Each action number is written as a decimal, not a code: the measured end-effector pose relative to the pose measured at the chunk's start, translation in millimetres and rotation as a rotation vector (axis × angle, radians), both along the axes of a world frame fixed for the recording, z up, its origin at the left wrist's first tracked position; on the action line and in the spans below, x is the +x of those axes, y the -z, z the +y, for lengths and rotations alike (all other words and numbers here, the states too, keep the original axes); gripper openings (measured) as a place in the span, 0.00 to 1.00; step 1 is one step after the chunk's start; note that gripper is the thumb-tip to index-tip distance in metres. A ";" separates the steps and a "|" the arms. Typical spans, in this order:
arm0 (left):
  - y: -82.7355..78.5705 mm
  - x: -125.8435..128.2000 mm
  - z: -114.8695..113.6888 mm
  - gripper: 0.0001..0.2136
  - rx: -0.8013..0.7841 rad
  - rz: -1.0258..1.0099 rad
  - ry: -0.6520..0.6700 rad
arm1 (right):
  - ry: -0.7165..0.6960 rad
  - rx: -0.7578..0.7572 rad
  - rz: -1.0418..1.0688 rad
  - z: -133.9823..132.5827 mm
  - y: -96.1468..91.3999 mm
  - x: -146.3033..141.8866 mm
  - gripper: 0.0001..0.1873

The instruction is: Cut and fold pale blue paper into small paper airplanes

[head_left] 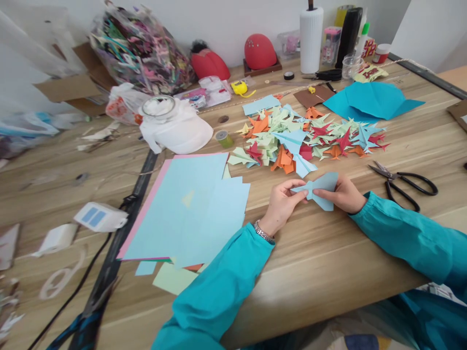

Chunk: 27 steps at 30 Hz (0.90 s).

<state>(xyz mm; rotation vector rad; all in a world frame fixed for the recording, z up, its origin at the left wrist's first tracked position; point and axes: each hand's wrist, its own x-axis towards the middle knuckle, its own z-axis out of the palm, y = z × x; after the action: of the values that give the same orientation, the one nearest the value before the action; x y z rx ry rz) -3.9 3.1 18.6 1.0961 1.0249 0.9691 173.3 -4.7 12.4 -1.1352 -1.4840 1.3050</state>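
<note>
A light blue folded paper piece [326, 182], shaped like a plane with spread wings, is held just above the table between both hands. My left hand [282, 204] pinches its narrow pointed end between thumb and fingers. At the wider end, my right hand [343, 194] grips a wing, thumb on top. Right behind the hands lies a heap of small folded paper planes [270, 141] in green, orange, red and blue. Sheets of light blue paper [189, 209] are stacked left of my left hand, over a pink sheet. Black-handled scissors [397, 181] rest open to the right of my right hand.
A blue folded paper tray [379, 102] stands behind the heap. A white cap [178, 129], a thread spool [224, 138] and a yellow tape measure [239, 88] lie farther back. A white ribbed bottle [311, 41] stands near the wall. A black cable [80, 287] runs along the left.
</note>
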 end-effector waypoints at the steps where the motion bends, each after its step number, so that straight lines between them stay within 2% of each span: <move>1: -0.6 0.1 -0.3 0.12 -0.001 0.003 0.009 | 0.007 0.008 -0.004 -0.1 0.1 0.3 0.17; 12: -4.9 0.6 -1.8 0.08 0.015 -0.043 0.076 | -0.009 0.069 0.054 -2.6 -11.6 -2.5 0.11; 15: -3.2 -0.7 -2.1 0.08 0.038 -0.044 0.113 | 0.060 0.012 0.105 -1.8 -11.6 -2.1 0.10; 17: 0.3 -1.2 -2.2 0.12 0.048 -0.067 0.147 | 0.134 -0.060 0.136 -0.7 -8.5 -0.7 0.10; 20: 7.3 -0.8 -2.5 0.17 0.107 -0.077 0.152 | 0.157 -0.142 0.164 0.8 -2.6 1.9 0.11; 27: 10.7 0.0 -4.0 0.15 0.296 0.029 0.138 | 0.065 -0.131 0.113 2.2 -4.1 3.5 0.10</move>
<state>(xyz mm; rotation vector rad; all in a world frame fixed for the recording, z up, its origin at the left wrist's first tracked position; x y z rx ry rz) -3.9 -0.9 7.8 1.4105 0.8327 1.0155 176.8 -2.6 16.5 -1.1633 -1.2850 1.4148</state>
